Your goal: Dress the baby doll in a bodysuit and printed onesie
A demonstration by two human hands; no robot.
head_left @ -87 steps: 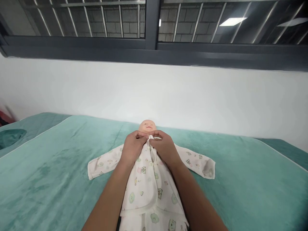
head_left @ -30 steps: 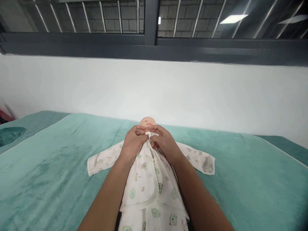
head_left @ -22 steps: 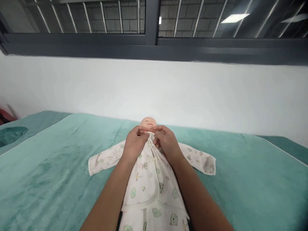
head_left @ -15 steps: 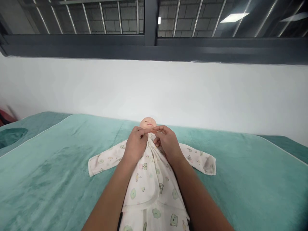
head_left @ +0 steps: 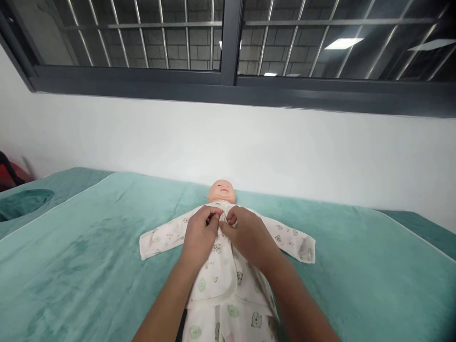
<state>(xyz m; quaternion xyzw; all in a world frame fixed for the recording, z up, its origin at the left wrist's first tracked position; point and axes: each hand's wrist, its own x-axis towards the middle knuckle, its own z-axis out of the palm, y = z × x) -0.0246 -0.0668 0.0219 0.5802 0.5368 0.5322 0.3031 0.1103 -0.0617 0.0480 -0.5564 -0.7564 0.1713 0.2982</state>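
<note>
Here we are, bent over the doll (head_left: 221, 191), which lies face up on the green blanket (head_left: 89, 247), its head at twelve o'clock. Our left hand (head_left: 200, 235) has a pinch of the printed shirt (head_left: 217, 268) at the upper chest, thumb against fingers, and our right hand (head_left: 254, 235) grips the same front edge just beside it, fingers curled in. Whatever sits between those fingertips, we can't tell; it's too small and partly covered.

How far along are we? The shirt is on the doll's body, one front panel lapping over the other down to the hem at six, above the matching trousers (head_left: 231, 327). The neckline looks drawn together below the chin. By our judgement, the stretch under our fingers is the unsettled part; whether anything there is fastened, we can't say. The left sleeve (head_left: 166, 237) points between eight and nine, the right sleeve (head_left: 294, 242) between three and four, both spread flat, and no doll hand shows at either cuff.

Now the edges: the white wall (head_left: 228, 142) rises just past the head, so there's little room at twelve. Out beyond both cuffs, toward nine and three, the blanket runs wide, with plenty of space for our elbows.
</note>
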